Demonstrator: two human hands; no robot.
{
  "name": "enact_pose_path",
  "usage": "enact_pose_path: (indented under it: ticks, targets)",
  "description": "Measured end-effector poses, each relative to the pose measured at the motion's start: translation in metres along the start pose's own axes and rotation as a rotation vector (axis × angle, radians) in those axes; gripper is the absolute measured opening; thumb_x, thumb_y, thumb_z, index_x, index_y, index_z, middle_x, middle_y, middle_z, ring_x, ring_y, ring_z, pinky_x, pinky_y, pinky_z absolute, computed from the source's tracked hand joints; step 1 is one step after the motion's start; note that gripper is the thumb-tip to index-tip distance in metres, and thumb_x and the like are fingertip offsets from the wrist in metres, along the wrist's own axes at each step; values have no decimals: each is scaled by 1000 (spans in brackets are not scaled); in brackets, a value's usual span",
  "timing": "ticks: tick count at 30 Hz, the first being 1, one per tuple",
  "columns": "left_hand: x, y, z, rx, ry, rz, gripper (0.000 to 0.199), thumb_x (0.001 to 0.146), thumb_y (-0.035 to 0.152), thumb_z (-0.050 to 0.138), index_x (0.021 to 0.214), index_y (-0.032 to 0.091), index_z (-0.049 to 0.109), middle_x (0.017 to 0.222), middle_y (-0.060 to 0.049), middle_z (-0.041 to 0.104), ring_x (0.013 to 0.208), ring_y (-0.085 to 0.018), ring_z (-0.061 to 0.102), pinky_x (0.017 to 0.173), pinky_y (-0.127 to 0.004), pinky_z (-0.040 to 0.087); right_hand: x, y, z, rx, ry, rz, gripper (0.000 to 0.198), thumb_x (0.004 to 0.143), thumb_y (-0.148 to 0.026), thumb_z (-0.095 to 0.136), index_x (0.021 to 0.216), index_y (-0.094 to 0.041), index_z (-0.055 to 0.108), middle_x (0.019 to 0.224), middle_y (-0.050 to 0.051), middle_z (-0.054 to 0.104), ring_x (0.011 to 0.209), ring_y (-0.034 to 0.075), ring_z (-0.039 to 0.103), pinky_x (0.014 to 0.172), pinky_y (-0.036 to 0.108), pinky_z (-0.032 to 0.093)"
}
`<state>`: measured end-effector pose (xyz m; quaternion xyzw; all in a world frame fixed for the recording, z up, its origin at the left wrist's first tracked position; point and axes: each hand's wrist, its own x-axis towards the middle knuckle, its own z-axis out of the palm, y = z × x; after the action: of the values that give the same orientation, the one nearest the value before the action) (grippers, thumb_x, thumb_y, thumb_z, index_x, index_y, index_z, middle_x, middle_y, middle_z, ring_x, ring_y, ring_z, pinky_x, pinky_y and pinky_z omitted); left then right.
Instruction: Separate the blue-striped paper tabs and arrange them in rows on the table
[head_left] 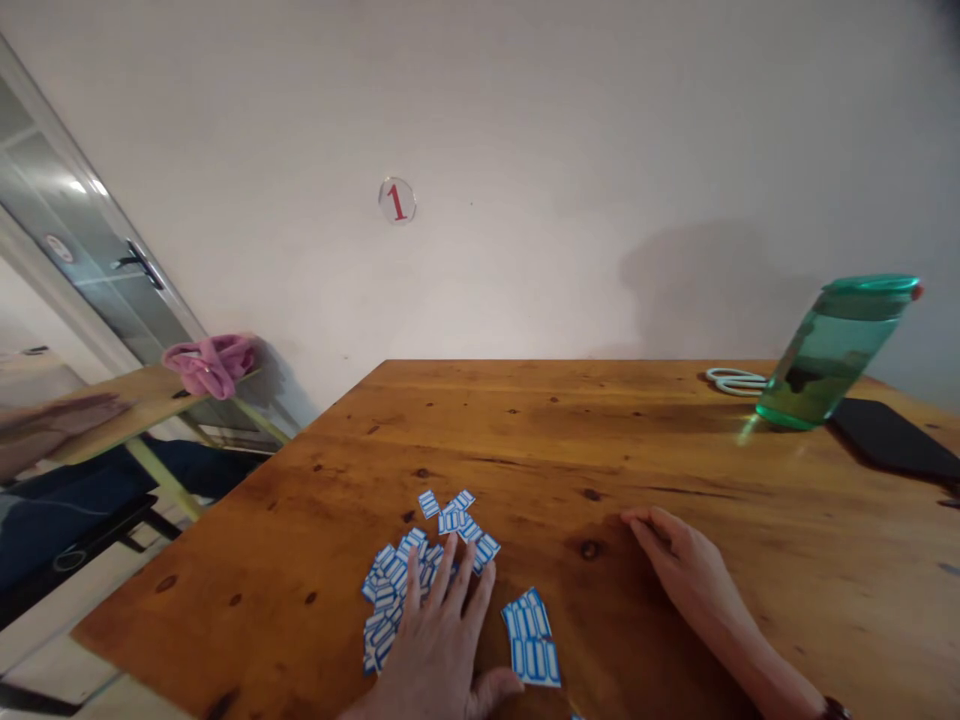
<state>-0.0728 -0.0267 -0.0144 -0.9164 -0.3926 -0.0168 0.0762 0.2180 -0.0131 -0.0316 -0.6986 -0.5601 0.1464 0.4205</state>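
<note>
The left hand point(446, 635) is palm down with its fingers spread wide, lying over the right side of a loose pile of blue-and-white cards point(386, 590). The pile shows mostly to the left of that hand and just past its fingertips; how firmly the fingers press cannot be told. A few overlapping cards point(454, 520) lie just ahead of the fingertips, scattered at different angles. Just right of the left thumb, between the two hands but nearer the left, is a neater group of the same blue-bordered cards point(534, 645), partly overlapping, flat on the wooden tabletop point(570, 460).

The right hand point(679, 555) rests on the tabletop well apart from the cards, its fingers drawn together and folded inward, pointing left. Its palm side is hidden, so whether it grips anything cannot be told. A dark band point(836, 708) circles that wrist.

Beyond the right hand and farther right stands a green translucent bottle point(840, 350), with a looped white cable point(731, 381) just to its left and a flat black object point(896, 437) to its right. Far to the left of the left hand, another person's hand point(86, 412) rests on a separate table point(146, 390), near a pink cloth point(212, 363).
</note>
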Motion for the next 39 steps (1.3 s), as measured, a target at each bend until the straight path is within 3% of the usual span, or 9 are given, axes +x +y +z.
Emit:
enact_pose_path:
  ticks: [3, 7, 12, 15, 20, 23, 26, 33, 39]
  targets:
    - [4, 1, -6, -6, 20, 39, 62, 83, 55, 29, 135, 21, 26, 140, -8, 30, 126, -33, 27, 100, -56, 18, 0, -1, 0, -8, 7, -12, 29, 72, -40, 40, 72, -21, 62, 80, 9, 70, 78, 25, 63, 69, 34, 48]
    - [10, 9, -5, -61, -23, 319, 45, 91, 35, 23, 136, 29, 19, 136, -2, 38, 125, -20, 33, 101, -43, 26, 0, 0, 0, -32, 13, -41, 28, 73, -39, 40, 72, -22, 62, 81, 8, 70, 79, 25, 62, 72, 35, 47]
    - [6, 13, 5, -41, -51, 194, 55, 84, 48, 36, 134, 40, 13, 140, -11, 27, 125, -39, 27, 88, -65, 28, 0, 1, 1, -24, 2, -44, 28, 73, -39, 40, 73, -21, 62, 81, 9, 70, 79, 25, 63, 71, 35, 47]
    - [4, 10, 2, -53, -30, 233, 45, 89, 37, 31, 131, 46, 19, 138, -6, 32, 124, -34, 32, 89, -62, 31, 0, 2, 2, -21, 17, -50, 27, 73, -38, 40, 72, -21, 62, 80, 8, 70, 77, 25, 63, 71, 35, 47]
    - [8, 7, -7, -150, 38, 274, 52, 85, 48, 34, 132, 26, 29, 134, -2, 41, 126, -27, 30, 101, -54, 21, 0, 5, 4, -13, 34, -75, 26, 73, -37, 41, 73, -21, 62, 80, 9, 69, 77, 24, 62, 72, 35, 47]
    - [10, 12, -7, -167, -31, 438, 41, 89, 40, 30, 130, 36, 30, 133, 4, 43, 123, -23, 36, 102, -53, 22, 0, 5, 4, -11, 24, -63, 27, 73, -38, 41, 73, -20, 62, 79, 9, 69, 77, 25, 62, 72, 36, 46]
    - [13, 9, -10, -190, -71, 378, 47, 87, 46, 30, 133, 36, 24, 139, 0, 33, 127, -27, 28, 99, -58, 21, 0, 3, 3, -10, 13, -52, 28, 73, -38, 40, 73, -20, 61, 80, 9, 69, 78, 26, 62, 72, 37, 46]
    - [14, -18, -14, -147, -143, -107, 65, 80, 60, 30, 135, 29, 19, 142, -8, 25, 129, -35, 16, 97, -66, 8, 0, 3, 3, -14, 7, -71, 27, 74, -38, 40, 72, -21, 61, 81, 9, 69, 78, 25, 62, 72, 36, 46]
    - [6, -10, -6, -215, -151, 181, 67, 78, 61, 33, 135, 36, 8, 145, -3, 15, 131, -34, 11, 96, -68, 5, 1, 6, 4, -14, 21, -69, 27, 73, -38, 41, 73, -21, 62, 80, 9, 69, 77, 25, 62, 71, 36, 46]
